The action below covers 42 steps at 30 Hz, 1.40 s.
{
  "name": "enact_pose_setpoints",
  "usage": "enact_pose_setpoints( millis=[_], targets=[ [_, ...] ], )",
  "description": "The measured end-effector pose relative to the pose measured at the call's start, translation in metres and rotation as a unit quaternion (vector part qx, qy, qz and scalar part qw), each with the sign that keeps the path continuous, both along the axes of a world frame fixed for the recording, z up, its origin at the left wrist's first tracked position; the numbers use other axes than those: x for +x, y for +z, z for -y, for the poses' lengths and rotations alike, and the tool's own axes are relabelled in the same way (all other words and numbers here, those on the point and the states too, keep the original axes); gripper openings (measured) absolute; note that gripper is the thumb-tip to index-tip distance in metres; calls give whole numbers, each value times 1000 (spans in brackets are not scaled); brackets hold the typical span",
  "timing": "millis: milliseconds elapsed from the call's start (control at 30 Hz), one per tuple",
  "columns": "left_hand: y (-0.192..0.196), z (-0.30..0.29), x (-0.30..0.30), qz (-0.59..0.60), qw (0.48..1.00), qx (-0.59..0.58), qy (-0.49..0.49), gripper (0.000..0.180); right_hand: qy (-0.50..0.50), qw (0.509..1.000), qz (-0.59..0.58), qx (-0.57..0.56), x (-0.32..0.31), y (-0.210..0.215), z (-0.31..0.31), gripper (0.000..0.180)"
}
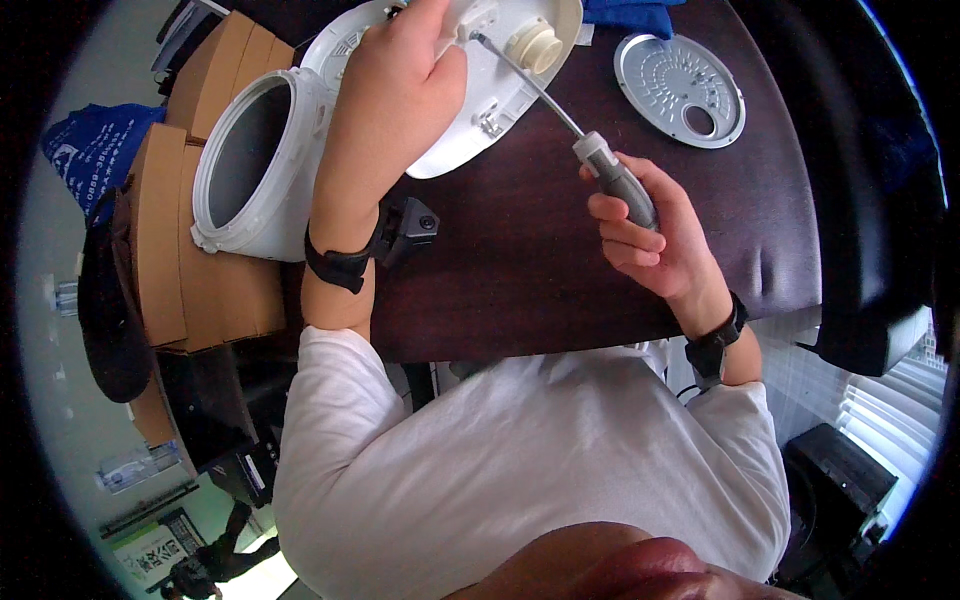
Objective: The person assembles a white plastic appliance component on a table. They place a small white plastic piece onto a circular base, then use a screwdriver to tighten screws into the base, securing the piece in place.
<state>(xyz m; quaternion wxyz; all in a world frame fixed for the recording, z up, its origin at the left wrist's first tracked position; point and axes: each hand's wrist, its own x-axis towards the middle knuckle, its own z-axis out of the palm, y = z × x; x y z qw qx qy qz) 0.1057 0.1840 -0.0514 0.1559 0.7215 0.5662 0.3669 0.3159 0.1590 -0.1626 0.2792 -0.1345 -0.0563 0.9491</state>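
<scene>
1. Right hand [668,240]: closed around the grey handle of a screwdriver [598,158], fingers curled beneath it; the handle's rear end is partly covered by the palm and fingers.
2. Screwdriver: the shaft slants up and left to a white cover [455,150]; its tip meets a small fitting near the left thumb, but the exact seating is too small to make out.
3. Left hand [400,95]: lies over the cover, thumb bent; the fingers are cut off by the upper edge, so how far it is closed, and on what, cannot be told.
4. Cover: lies on the dark worktop [520,260], cropped at the top and partly hidden by the left hand. A cream collar [541,50] and a metal clip [490,124] show on it.
5. White bucket [205,208]: tilted, left of the left forearm; its interior is too dark to read.
6. Silver disc [665,80]: flat on the worktop at right, perforated, with one larger hole.
7. Blue cloth [635,16]: beyond the disc, cut off above.
</scene>
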Motion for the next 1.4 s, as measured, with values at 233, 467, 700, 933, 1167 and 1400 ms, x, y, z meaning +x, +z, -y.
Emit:
enact_pose_setpoints(
  millis=[233,467,700,933,1167,1400],
  targets=[
    [-1,-1,-1,-2,1000,-9,5,49,1,1000,-6,0,0,1,1,28],
    [-13,1,-11,-37,998,39,-32,50,11,1000,-13,-8,-1,4,2,28],
    [-15,2,-2,-44,997,47,-31,51,17,999,-39,-6,3,2,4,29],
    [-32,-17,-26,60,994,29,-85,55,40,997,-58,-6,0,1,-3,29],
    [-31,-23,-25,80,995,9,-66,54,9,996,32,84,0,4,-6,28],
    [-20,-10,-7,14,996,69,-47,46,1,980,112,166,11,2,5,30]
  ],
)
